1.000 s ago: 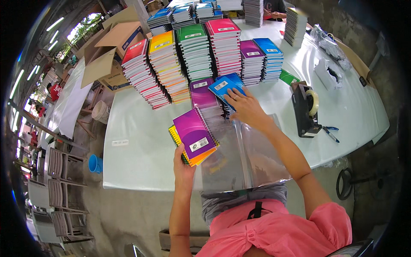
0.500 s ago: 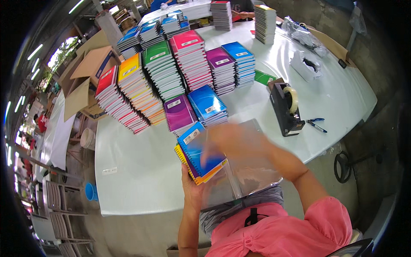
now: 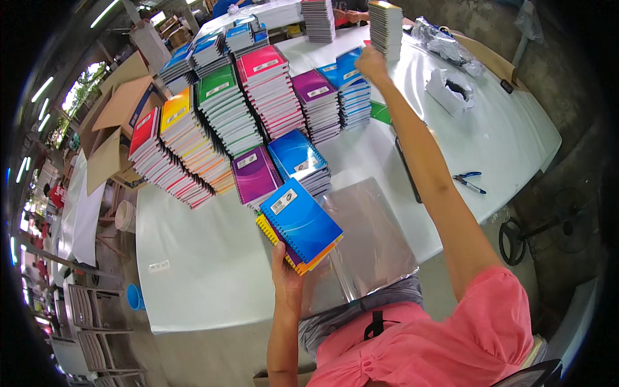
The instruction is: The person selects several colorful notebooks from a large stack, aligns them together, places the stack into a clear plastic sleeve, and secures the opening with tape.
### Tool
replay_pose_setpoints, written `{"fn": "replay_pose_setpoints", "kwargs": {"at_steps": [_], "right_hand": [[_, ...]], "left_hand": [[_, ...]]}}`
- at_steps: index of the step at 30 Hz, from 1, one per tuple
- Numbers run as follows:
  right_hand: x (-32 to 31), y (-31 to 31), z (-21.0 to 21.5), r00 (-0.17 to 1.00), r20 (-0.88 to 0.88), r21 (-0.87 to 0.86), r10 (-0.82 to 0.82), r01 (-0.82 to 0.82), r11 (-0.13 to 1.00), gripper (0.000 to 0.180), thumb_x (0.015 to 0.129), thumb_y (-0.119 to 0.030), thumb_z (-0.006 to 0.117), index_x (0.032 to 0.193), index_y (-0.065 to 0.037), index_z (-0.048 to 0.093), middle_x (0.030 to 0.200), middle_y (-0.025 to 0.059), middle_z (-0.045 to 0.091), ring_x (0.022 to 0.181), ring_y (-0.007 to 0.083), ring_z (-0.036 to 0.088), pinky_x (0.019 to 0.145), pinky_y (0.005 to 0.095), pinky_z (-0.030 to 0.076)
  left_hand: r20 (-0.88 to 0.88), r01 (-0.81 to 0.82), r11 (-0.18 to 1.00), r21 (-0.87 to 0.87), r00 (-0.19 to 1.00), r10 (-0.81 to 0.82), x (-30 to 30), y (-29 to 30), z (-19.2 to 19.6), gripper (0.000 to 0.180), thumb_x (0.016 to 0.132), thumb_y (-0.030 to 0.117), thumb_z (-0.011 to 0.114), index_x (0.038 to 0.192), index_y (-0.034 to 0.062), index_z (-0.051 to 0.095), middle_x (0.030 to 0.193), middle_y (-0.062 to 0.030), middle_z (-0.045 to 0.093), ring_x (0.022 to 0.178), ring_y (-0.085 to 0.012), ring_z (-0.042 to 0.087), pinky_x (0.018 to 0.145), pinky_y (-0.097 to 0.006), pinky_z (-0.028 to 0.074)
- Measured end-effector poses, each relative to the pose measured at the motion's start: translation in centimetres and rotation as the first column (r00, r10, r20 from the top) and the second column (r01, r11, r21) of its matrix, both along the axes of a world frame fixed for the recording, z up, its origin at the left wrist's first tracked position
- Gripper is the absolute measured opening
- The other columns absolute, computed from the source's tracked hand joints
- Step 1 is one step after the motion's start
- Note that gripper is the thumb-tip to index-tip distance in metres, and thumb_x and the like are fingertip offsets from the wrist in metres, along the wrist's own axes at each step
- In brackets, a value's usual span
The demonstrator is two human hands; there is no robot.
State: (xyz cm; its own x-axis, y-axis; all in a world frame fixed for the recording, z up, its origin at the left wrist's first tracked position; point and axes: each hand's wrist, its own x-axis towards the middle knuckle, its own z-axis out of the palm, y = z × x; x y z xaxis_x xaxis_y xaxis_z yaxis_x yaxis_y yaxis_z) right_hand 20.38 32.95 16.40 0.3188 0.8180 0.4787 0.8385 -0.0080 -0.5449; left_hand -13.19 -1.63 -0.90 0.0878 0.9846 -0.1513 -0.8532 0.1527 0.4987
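Two bare hands at work over a white table (image 3: 213,277). Left hand (image 3: 287,271) at near edge, fingers clamped on a small stack of spiral-bound notebooks, blue one on top, yellow/orange covers under it (image 3: 300,226); stack held tilted, just above the table, w/ its far corner just beside the short blue-topped notebook pile (image 3: 298,158) and the short purple-topped notebook pile (image 3: 256,173). Right hand (image 3: 373,63) stretched far out, arm fully extended, at the far blue notebook stack (image 3: 348,87); hand sits on the top far corner of that stack, just left of a tall grey-edged notebook stack (image 3: 387,24). Fingers look curled together but can't tell if they grip a book — too small and partly hidden. Near the body, right of the held stack, a pile of clear shiny plastic sleeves (image 3: 371,238) lies on the table, hanging over the near edge. Mid table, left to right: leaning rows of red, yellow and green notebook stacks (image 3: 193,138), a tall pink-topped notebook stack (image 3: 271,90), a purple-topped notebook stack (image 3: 316,103). A green notebook (image 3: 380,113) lies flat right of the far blue stack. Blue-handled scissors and a pen (image 3: 469,182) on the right side of the table, well apart from both hands. Crumpled clear plastic bags (image 3: 451,87) far right. Open brown cardboard boxes (image 3: 116,129) beyond the table's left edge.
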Motion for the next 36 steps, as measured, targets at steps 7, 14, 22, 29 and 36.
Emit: {"fn": "replay_pose_setpoints", "kwargs": {"at_steps": [7,14,22,29,36], "right_hand": [[-10.3,-29.8,-5.7,0.435,-0.809,0.043,0.396,-0.628,0.777,0.046,0.079,-0.018,0.073,0.118,0.000,0.056,0.107,0.0120,0.059,0.104,0.0201,0.055,0.084,0.0344,0.049],[-11.4,-34.2,-10.6,0.036,-0.947,0.159,0.320,-0.811,0.563,0.061,0.075,-0.010,0.076,0.128,-0.001,0.047,0.123,0.0115,0.055,0.111,0.0196,0.054,0.093,0.0329,0.045],[-11.5,-36.9,-13.1,0.178,-0.788,0.213,0.590,-0.819,0.533,0.095,0.061,-0.004,0.084,0.141,-0.007,0.032,0.136,0.0104,0.044,0.130,0.0219,0.037,0.107,0.0361,0.030],[-12.7,-37.1,-14.4,0.154,-0.851,0.171,0.502,-0.822,0.543,0.109,0.059,-0.006,0.086,0.146,-0.015,0.020,0.140,0.0094,0.038,0.131,0.0225,0.035,0.109,0.0361,0.028],[-12.9,-36.7,-12.8,0.172,-0.771,0.233,0.614,-0.820,0.522,0.113,0.058,-0.004,0.085,0.146,-0.011,0.015,0.135,0.0100,0.040,0.128,0.0218,0.037,0.108,0.0373,0.030]], "left_hand": [[-0.126,-0.093,0.993,0.070,0.987,0.101,0.1,-0.4,2.2,0.067,0.077,0.026,0.075,0.128,0.0001,0.041,0.116,-0.0110,0.057,0.104,-0.0219,0.060,0.088,-0.037,0.053],[-0.673,0.314,0.916,0.248,0.737,-0.071,0.6,-2.0,3.9,0.103,0.052,0.023,0.092,0.134,-0.0035,0.036,0.120,-0.0120,0.056,0.109,-0.0204,0.056,0.095,-0.034,0.045],[-0.874,0.302,0.888,0.347,0.447,0.190,0.5,-4.2,6.1,0.120,0.054,0.013,0.085,0.149,0.0065,0.012,0.146,-0.0142,0.032,0.134,-0.0290,0.035,0.109,-0.038,0.029],[-0.732,0.174,0.922,0.345,0.664,0.149,4.2,-4.8,6.6,0.121,0.060,0.030,0.086,0.150,0.0074,0.007,0.155,-0.0118,0.014,0.143,-0.0283,0.016,0.113,-0.038,0.020],[-0.667,0.009,0.862,0.507,0.638,0.386,3.5,-2.8,3.9,0.126,0.057,0.039,0.087,0.150,0.0068,0.008,0.155,-0.0093,0.015,0.140,-0.0263,0.023,0.112,-0.041,0.026]]}}
